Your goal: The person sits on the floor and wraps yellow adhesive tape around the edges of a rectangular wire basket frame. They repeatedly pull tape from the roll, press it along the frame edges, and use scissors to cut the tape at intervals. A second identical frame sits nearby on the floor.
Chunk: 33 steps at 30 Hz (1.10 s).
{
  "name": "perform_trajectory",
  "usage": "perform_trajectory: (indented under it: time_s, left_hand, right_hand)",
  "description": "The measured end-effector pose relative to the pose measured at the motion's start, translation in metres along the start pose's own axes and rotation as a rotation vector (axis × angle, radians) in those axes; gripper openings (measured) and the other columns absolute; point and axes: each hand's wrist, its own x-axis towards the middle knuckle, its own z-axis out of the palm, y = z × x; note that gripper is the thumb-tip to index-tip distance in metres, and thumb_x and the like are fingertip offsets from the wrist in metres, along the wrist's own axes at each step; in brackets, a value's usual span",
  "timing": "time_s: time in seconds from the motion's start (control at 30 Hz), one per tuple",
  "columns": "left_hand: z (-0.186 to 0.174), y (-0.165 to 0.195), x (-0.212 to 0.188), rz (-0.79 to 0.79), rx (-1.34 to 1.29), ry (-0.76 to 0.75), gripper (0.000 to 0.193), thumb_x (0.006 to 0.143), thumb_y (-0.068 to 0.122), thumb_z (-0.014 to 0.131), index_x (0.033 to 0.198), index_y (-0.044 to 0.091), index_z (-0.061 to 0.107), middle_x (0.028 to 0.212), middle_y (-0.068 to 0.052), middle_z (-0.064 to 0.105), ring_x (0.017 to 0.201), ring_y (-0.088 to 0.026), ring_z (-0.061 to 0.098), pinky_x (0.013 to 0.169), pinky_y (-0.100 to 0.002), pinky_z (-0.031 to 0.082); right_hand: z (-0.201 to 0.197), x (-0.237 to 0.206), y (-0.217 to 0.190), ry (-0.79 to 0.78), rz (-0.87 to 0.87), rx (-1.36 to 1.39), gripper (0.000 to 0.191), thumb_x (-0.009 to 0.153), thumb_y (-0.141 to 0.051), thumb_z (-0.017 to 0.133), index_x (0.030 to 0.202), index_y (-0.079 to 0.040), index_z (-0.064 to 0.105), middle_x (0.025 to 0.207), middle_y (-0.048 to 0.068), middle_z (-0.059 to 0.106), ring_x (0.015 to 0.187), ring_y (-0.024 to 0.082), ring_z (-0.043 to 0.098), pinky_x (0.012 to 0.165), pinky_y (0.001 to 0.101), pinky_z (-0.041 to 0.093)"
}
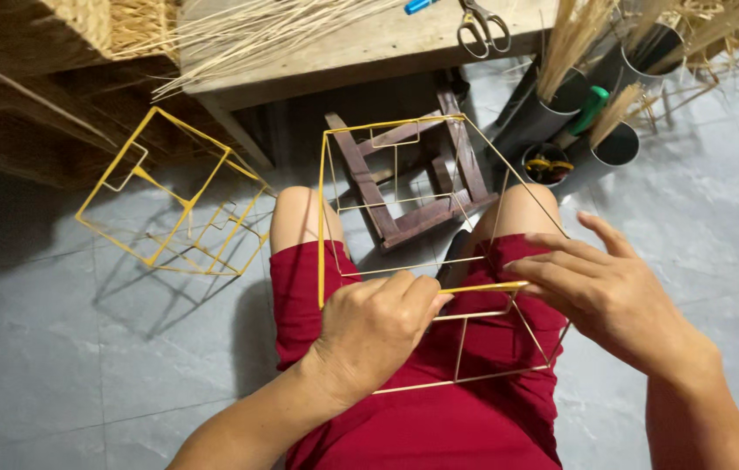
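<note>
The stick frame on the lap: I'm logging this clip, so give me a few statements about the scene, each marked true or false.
1. Both hands, the left hand and the right hand, are on the yellow stick frame held over the lap. True.
2. A second stick frame lies on the tiled floor to the person's left. True.
3. The scissors lie on the floor beside the knees. False: they lie on the wooden table at the top of the view.
4. The person wears blue shorts. False: the shorts are red.
5. The dark tubes at upper right hold bundles of straw. True.
</note>
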Motion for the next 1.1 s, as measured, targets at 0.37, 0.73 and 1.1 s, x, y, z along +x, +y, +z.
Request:
perform_trajectory:
  time_s: [0.37,0.73,1.1]
  left_hand:
    - [0.007,0.020,0.023,0.255,-0.254,0.138,0.029,0.083,0.010,0.071,0.109,-0.003,0.066,0.104,-0.013,0.064,0.095,-0.026,0.065,0.082,-0.039,0.058]
    - [0.114,0.079,0.082,0.222,0.069,-0.031,0.009,0.084,0.012,0.068,0.088,0.004,0.063,0.077,-0.013,0.069,0.066,-0.024,0.073,0.051,-0.035,0.057]
    - [0.026,0.052,0.042,0.312,-0.282,0.031,0.009,0.092,0.010,0.069,0.099,0.007,0.064,0.078,-0.008,0.058,0.069,-0.024,0.066,0.063,-0.037,0.054]
  right_hand:
    - [0.053,-0.075,0.024,0.384,0.490,0.696,0.044,0.087,0.003,0.068,0.131,0.000,0.064,0.120,0.014,0.071,0.110,0.021,0.068,0.096,0.0335,0.054]
    - [0.140,-0.143,0.060,0.695,0.687,1.063,0.026,0.099,0.012,0.060,0.124,0.009,0.066,0.111,0.009,0.068,0.103,0.015,0.064,0.094,0.0290,0.054]
    - [0.077,-0.077,0.035,0.559,0.324,0.967,0.027,0.091,0.005,0.066,0.117,0.003,0.071,0.127,0.016,0.070,0.126,0.029,0.066,0.111,0.0397,0.050]
